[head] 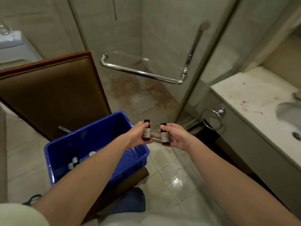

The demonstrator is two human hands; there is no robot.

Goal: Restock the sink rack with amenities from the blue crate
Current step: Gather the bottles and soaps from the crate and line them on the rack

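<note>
Bottles upright — one per hand

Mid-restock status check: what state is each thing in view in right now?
left hand, gripping the left bottle, capped and upright.
right hand, gripping the right bottle, capped and upright.
blue crate, open-topped, spare bottles lying inside.
towel ring, nothing hanging on it.
sink counter, smeared with red stains.
</note>
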